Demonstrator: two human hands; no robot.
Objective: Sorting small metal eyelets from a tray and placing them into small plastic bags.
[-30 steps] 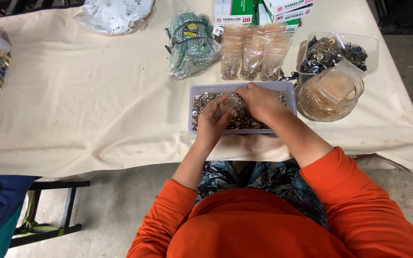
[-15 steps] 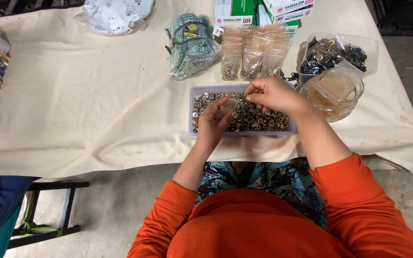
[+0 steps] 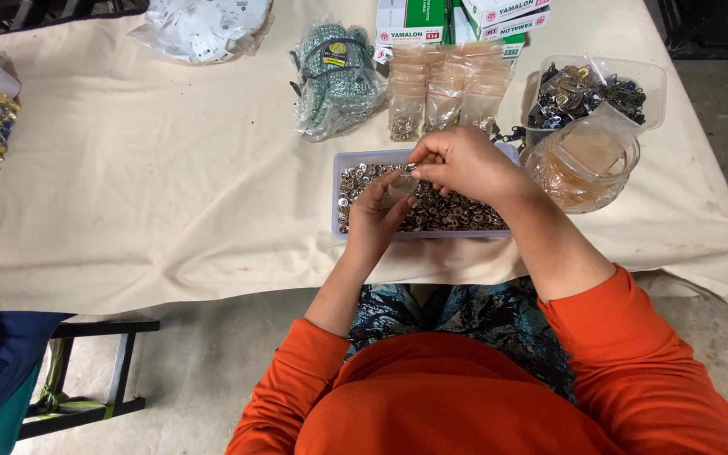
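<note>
Silver metal snaps fill a shallow plastic tray (image 3: 340, 195) lying right under both hands. Left hand (image 3: 378, 215) is curled around a small clear bag (image 3: 398, 190), holding it upright over the snaps (image 3: 457, 215). Right hand (image 3: 465, 163) hovers just above the bag's mouth, fingertips pinched on a tiny silver piece (image 3: 411, 167). Just beyond the right hand lie several small clear packets (image 3: 448, 84), and further out sit green and white boxes (image 3: 410, 18). Beside the right wrist stands a round clear tub (image 3: 585, 164), touching a square container of dark metal parts (image 3: 591, 84). Beige cloth (image 3: 170, 185) covers the table.
</note>
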